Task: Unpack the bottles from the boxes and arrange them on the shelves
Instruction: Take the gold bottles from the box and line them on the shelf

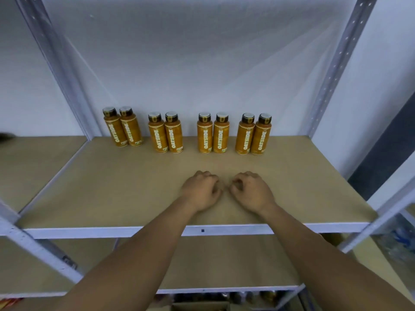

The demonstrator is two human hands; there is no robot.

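Left hand (199,191) and right hand (251,191) rest curled and empty on the shelf (112,187), the upright bottles (204,135) standing farther back, equally near both.

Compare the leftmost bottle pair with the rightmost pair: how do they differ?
The leftmost pair stands farther back than the rightmost pair. The leftmost pair is close to the left post; the rightmost pair leaves more gap to the right post. Both upright, labels forward.

Cardboard box (199,307) half off bottom edge
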